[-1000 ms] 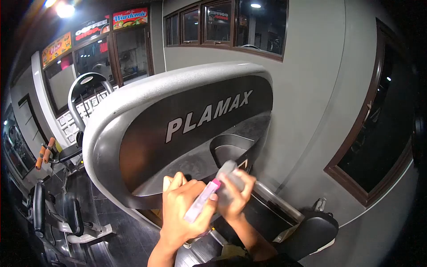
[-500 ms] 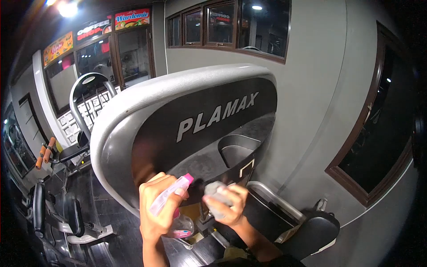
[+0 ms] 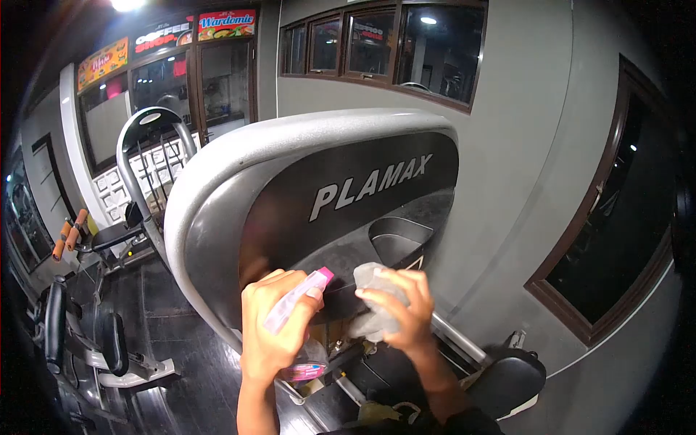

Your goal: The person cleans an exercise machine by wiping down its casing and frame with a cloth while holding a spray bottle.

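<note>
My left hand is wrapped round the neck of a spray bottle with a pale pink head and a bright pink nozzle. Its clear body with a pink label shows below my fingers. A crumpled grey cloth is gripped in my right hand, part of it hanging under the fingers. Both hands are in front of the black PLAMAX panel of a gym machine, which has a silver rim. Just beyond my right hand, a moulded holder is recessed in the panel's ledge.
Below on the right are a black padded seat and a silver frame tube. More gym machines stand on the dark floor at left. A grey wall with a brown-framed window rises at right.
My right hand has moved right and up with the cloth, which now shows more spread out. My left hand has shifted slightly right with the bottle. The camera view has turned a little left.
</note>
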The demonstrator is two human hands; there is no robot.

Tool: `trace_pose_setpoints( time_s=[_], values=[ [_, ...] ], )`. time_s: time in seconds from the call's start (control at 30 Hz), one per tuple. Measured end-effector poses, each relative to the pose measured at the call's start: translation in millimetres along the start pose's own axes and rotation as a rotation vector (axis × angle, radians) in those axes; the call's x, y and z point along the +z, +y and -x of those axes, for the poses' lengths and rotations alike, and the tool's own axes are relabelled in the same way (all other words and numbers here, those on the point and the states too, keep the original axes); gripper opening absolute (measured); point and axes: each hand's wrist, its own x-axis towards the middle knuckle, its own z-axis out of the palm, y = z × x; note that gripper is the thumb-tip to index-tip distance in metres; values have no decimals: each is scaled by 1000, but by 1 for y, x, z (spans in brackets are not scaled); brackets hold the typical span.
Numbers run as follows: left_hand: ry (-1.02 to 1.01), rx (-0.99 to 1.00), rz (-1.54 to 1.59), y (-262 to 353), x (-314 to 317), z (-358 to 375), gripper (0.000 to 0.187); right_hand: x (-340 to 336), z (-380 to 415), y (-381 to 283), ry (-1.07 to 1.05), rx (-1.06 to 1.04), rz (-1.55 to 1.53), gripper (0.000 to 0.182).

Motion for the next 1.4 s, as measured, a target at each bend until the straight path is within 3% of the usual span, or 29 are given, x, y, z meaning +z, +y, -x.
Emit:
trace_pose_setpoints(
  time_s=[0.23, 0.33, 0.37, 0.43, 0.57, 0.77, 0.83, 0.97, 1.03, 1.17, 1.27, 1.3, 1.4],
  values=[
    [14, -20, -16, 1, 3, -1, 24, -24, -81, 23, -307, 161, 59, 33],
    [27, -30, -34, 2, 2, 1, 24, -16, -103, 23, -592, 8, 16, 40],
    [31, -33, -13, 3, 3, 1, 24, -14, -106, 21, -591, 1, 15, 40],
    [45, -36, 5, 3, 3, 0, 24, -12, -110, 18, -718, -117, -285, 48],
    [43, -30, -6, 2, 3, 1, 23, -24, -122, 40, -779, -76, -105, 48],
    [91, -18, -27, 2, 8, 0, 22, -9, -120, 51, -693, -81, -19, 53],
    [112, -31, -52, 3, 11, 1, 22, -3, -118, 46, -691, -220, -394, 55],
    [119, -62, -51, 2, 12, 1, 23, -3, -128, 59, -786, -192, -430, 57],
    [147, -59, -38, 4, 13, 1, 23, -9, -134, 70, -718, -229, -177, 53],
    [169, -85, -70, 6, 14, 2, 23, -7, -142, 88, -268, -381, -78, 39],
    [187, -119, -58, 10, 14, 2, 24, -6, -153, 89, -45, -447, -4, 39],
    [186, -144, -43, 12, 15, 2, 25, -2, -154, 90, -42, -447, -16, 39],
    [235, -152, -91, 8, 20, 4, 26, 17, -151, 94, -218, -779, -12, 35]
  ],
)
